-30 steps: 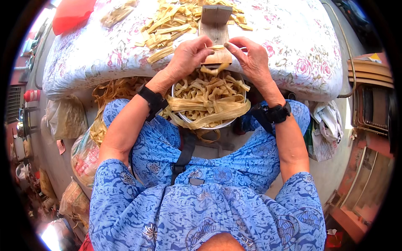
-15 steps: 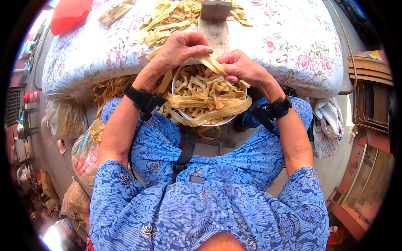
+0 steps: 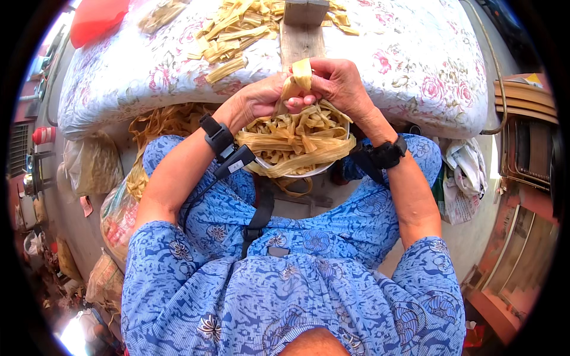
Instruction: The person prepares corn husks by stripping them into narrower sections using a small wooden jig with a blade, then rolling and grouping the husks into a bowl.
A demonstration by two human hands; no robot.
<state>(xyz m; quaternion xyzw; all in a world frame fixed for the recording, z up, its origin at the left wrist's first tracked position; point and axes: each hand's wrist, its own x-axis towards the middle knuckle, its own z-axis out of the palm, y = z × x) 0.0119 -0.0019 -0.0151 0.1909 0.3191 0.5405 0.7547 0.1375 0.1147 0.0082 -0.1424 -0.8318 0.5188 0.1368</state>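
Above the basin, both hands grip one pale yellow, flat dried plant strip point(image 3: 302, 72), bent over into a loop at its top. My left hand point(image 3: 268, 95) pinches it from the left, fingers curled at its lower part. My right hand point(image 3: 343, 86) holds the other side with fingers closed round it. Just below sits a white basin point(image 3: 254, 155) between my knees, filled with many short folded pieces point(image 3: 291, 126) of the same material. A bundle of long strips point(image 3: 297, 153) lies across the front of the basin. My fingers partly hide the strip's ends.
A table with a white floral cloth point(image 3: 415, 65) spans the far side. On it lie a pile of cut strips point(image 3: 240, 35), a wooden board point(image 3: 303, 47) with an upright block point(image 3: 306, 13), and a red bag point(image 3: 98, 21). Long strips point(image 3: 166, 124) hang at the left; plastic bags point(image 3: 466, 178) flank my legs.
The strip was stretched slantwise between my hands and now stands upright, bent into a loop. My left hand has come down and right; my right hand has risen slightly beside it.
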